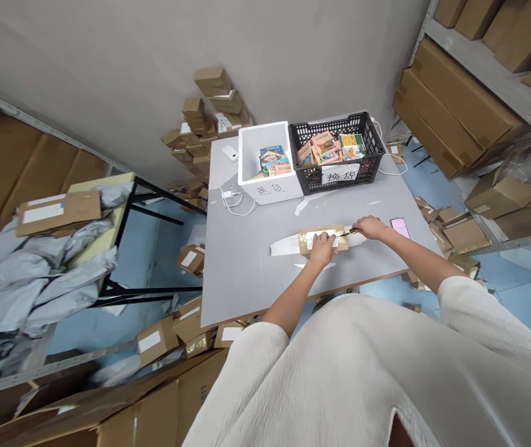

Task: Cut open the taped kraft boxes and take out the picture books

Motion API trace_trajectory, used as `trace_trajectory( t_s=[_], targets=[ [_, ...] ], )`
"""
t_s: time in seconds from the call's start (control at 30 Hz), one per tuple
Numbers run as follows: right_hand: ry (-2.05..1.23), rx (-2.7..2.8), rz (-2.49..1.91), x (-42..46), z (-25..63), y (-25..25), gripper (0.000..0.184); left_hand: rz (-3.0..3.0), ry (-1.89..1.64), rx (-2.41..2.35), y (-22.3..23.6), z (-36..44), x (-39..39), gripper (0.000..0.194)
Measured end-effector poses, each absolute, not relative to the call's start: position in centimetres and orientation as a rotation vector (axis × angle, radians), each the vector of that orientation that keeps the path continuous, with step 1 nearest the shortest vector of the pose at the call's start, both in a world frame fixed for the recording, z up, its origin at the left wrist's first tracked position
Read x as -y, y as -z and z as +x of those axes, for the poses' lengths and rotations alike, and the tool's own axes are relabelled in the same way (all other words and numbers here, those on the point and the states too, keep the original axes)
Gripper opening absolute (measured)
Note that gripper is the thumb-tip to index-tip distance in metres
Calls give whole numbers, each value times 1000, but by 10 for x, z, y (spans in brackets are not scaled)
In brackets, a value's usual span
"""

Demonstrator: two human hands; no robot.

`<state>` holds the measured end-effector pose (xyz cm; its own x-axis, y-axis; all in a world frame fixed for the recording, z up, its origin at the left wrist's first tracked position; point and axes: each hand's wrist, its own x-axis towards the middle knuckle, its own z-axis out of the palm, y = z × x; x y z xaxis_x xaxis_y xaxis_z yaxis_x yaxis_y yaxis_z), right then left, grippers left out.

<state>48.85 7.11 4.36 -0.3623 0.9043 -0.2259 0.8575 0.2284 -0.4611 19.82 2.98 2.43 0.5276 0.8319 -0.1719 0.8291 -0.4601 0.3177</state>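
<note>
A small flat cardboard parcel (307, 236) wrapped in shiny yellow tape lies on the grey table (242, 261), on top of a white strip of paper (281, 248). My left hand (322, 247) presses down on the parcel with fingers laid flat. My right hand (368, 227) is closed on a small yellow-and-dark tool (352, 232), perhaps a cutter, whose tip meets the parcel's right end.
A pink phone (400, 227) lies right of my right hand. At the table's back stand a white foam box (251, 162) and a black crate (368, 164) of small books. Cardboard boxes litter the floor (191, 257); shelves of cartons (461, 105) stand to the right.
</note>
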Motion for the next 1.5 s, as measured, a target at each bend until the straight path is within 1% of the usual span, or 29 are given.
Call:
trace_trajectory(
  t_s=[0.07, 0.17, 0.23, 0.3, 0.37, 0.47, 0.5, 0.6, 0.7, 0.83, 0.93, 1.1, 1.3, 1.5],
  targets=[
    [-937, 2348, -1771, -70, 489, -44, 14, 2405, -11, -1378, -24, 198, -29, 57],
    [-1331, 2244, -1814, -60, 499, -46, 23, 2403, -28, -1377, -23, 197, -30, 55],
    [-1534, 2152, -1805, -48, 507, -47, 28, 2411, -41, -1368, -23, 197, -31, 54],
    [-1626, 2065, -1807, -35, 513, -47, 27, 2415, -41, -1364, -23, 197, -33, 55],
    [-1643, 1966, -1834, -22, 517, -46, 27, 2405, -43, -1363, -24, 196, -35, 60],
    [-1609, 1731, -1876, -10, 520, -44, 34, 2369, -116, -1369, -27, 194, -37, 74],
    [-1600, 1643, -1878, -8, 520, -44, 35, 2356, -160, -1380, -29, 194, -38, 73],
    [-1551, 1498, -1847, -4, 518, -47, 35, 2330, -264, -1453, -34, 194, -45, 59],
    [-1385, 1607, -1813, -2, 510, -52, 32, 2321, -279, -1529, -36, 197, -53, 53],
    [-1061, 1922, -1791, 4, 495, -58, 37, 2324, -230, -1543, -32, 201, -62, 57],
    [-916, 2115, -1784, 9, 488, -60, 40, 2352, -167, -1491, -26, 202, -64, 59],
    [-811, 2293, -1815, 16, 485, -59, 46, 2417, -128, -1389, -19, 200, -65, 61],
    [-782, 2337, -1847, 18, 485, -52, 46, 2446, -45, -1365, -15, 200, -71, 57],
    [-718, 2255, -1890, 24, 476, -41, 44, 2429, -183, -1414, -5, 202, -58, 58]
  ],
)
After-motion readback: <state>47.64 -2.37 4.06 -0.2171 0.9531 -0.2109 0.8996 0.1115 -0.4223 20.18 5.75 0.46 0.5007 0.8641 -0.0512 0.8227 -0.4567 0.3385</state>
